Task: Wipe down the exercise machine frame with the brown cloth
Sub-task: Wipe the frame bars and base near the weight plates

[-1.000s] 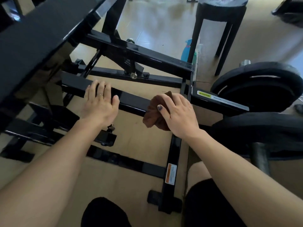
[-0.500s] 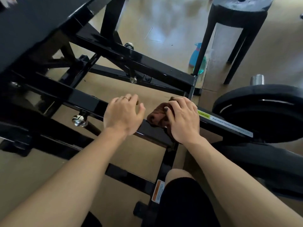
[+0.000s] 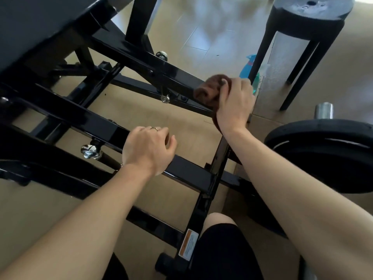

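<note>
The black steel exercise machine frame [image 3: 96, 122] fills the left and middle of the head view, with several crossing square bars. My right hand [image 3: 235, 104] grips the bunched brown cloth [image 3: 207, 90] and presses it on the far, upper bar near that bar's right end. My left hand [image 3: 148, 148] rests on the nearer crossbar, its fingers curled over the bar's far edge. A ring shows on one finger. My bare forearms reach in from below.
Black weight plates [image 3: 323, 158] sit on a peg at the right. A black stool [image 3: 302, 23] stands at the back right, with a blue spray bottle [image 3: 249, 67] on the floor behind its leg. My knee [image 3: 222, 245] is low in the middle. Tan floor lies under the frame.
My right hand has carried the cloth from the nearer crossbar up to the far bar. My left hand stays on the nearer crossbar. The view has tilted and moved closer.
</note>
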### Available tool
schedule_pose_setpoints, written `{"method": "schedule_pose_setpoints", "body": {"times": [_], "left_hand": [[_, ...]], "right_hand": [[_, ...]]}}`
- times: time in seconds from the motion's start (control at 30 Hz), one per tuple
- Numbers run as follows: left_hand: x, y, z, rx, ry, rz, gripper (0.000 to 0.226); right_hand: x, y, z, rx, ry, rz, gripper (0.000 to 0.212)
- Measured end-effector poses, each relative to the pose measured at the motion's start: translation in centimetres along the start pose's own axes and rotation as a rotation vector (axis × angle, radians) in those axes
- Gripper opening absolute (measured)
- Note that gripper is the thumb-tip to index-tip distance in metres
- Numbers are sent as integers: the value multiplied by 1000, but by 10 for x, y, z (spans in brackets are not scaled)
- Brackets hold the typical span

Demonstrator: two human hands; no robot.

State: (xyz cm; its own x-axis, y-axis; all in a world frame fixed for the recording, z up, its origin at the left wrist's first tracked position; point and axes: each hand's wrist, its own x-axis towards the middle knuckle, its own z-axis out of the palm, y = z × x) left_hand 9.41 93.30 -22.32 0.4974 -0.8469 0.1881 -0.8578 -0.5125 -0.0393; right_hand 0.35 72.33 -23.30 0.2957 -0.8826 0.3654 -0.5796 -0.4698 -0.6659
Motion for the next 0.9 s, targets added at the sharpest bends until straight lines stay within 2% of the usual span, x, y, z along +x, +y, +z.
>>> {"method": "schedule_pose_setpoints", "body": {"times": [0.07, 0.23, 0.3, 0.43, 0.67, 0.83, 0.9], "left_hand": [[1, 2, 0, 29, 2, 13, 41], [2, 0, 1, 50, 57, 22, 41], [1, 0, 1, 47, 80, 25, 39], [1, 1, 1, 18, 103, 31, 36], [0, 2, 1, -5, 111, 22, 38], [-1, 2, 2, -12, 116, 12, 35], [-1, 1, 2, -31, 95, 22, 33]], "right_hand": [[19, -25, 18, 4, -5, -102, 34], [40, -73, 73, -231, -203, -275, 39], [40, -73, 80, -239, -245, -267, 43], [40, -39, 63, -257, -280, -366, 44], [27, 49, 3, -329, -255, -206, 41], [25, 32, 13, -338, -216, -84, 41], [26, 7, 28, -315, -225, -129, 41]]}}
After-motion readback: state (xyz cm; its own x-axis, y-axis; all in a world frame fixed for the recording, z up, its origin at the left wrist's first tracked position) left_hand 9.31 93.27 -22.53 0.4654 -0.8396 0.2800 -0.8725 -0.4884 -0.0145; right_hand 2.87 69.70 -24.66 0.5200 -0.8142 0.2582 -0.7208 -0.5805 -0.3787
